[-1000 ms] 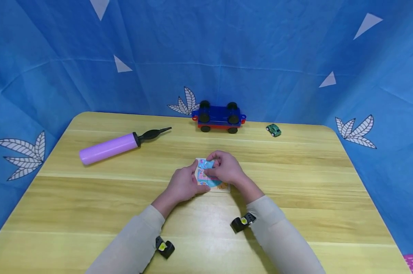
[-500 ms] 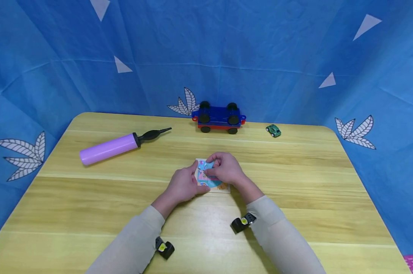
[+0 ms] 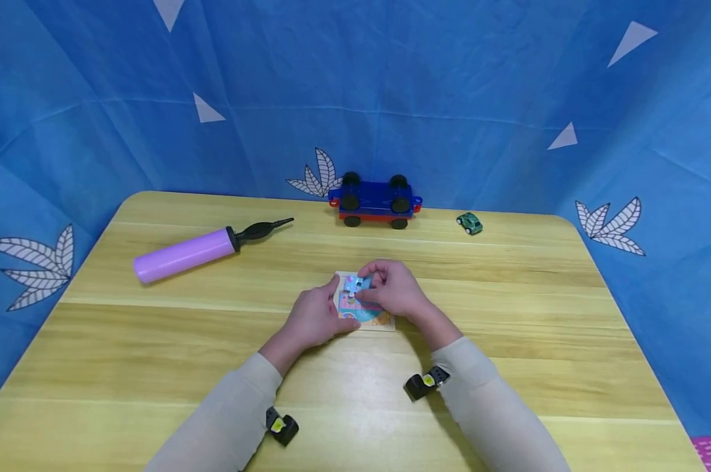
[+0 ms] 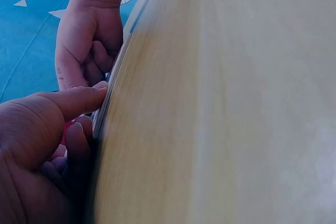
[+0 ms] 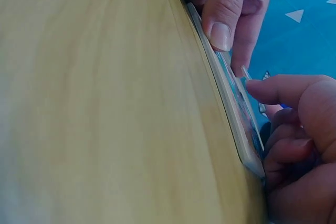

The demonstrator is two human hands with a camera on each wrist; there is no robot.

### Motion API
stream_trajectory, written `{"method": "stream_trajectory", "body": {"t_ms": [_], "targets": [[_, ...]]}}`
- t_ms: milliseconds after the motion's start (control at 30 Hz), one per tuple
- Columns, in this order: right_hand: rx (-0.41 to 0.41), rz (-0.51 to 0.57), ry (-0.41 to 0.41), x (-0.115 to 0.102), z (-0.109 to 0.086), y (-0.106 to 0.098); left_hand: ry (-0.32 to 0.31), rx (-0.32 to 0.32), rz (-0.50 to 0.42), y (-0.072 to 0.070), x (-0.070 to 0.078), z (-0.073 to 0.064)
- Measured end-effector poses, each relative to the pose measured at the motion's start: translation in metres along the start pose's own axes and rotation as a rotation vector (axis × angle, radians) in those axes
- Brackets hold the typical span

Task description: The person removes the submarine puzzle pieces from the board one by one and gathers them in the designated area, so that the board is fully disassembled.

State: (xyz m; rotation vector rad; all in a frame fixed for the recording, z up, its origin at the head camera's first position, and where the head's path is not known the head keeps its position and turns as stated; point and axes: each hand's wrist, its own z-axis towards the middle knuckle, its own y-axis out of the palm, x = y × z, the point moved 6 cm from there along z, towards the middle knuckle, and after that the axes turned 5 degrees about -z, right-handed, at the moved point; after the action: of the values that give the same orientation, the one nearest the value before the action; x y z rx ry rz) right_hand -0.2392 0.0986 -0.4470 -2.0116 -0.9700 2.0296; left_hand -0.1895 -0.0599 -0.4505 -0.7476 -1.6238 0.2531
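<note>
A small picture jigsaw puzzle board (image 3: pixel 384 328) with a pale frame lies flat on the wooden table. My left hand (image 3: pixel 315 316) holds its left side, thumb at the front edge and a finger by the far left corner. In the right wrist view that thumb (image 5: pixel 220 36) presses on the frame. My right hand (image 3: pixel 398 288) is over the board's right half and pinches a light-blue puzzle piece (image 3: pixel 352 284) between thumb and index finger. The piece is raised and tilted above the board's far left part. The right hand hides the board's far right part.
Behind the board, a blue and red toy wagon (image 3: pixel 375 202) with black wheels stands near the table's far edge. A small green toy car (image 3: pixel 470 223) is to its right. On the left lies a purple hand pump (image 3: pixel 184 254) with a black nozzle. A blue curtain (image 3: pixel 379 78) hangs behind.
The right hand has lifted the light-blue piece from the board's far left part and shifted slightly right. The left hand keeps its hold on the board.
</note>
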Motion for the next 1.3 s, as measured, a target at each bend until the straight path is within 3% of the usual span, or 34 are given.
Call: {"method": "stream_trajectory", "body": {"t_ms": [333,967,1300], "targets": [[0.0,0.007,-0.024,0.01,-0.012,-0.017,-0.021,0.002,-0.009,0.001,-0.002,0.002],[0.035,0.039,0.029,0.033,-0.043,-0.062,-0.018,0.014,0.006,0.001,-0.002,0.001],[0.06,0.007,0.04,0.046,-0.044,-0.082,-0.029,0.018,0.016,0.001,-0.002,0.0]]}}
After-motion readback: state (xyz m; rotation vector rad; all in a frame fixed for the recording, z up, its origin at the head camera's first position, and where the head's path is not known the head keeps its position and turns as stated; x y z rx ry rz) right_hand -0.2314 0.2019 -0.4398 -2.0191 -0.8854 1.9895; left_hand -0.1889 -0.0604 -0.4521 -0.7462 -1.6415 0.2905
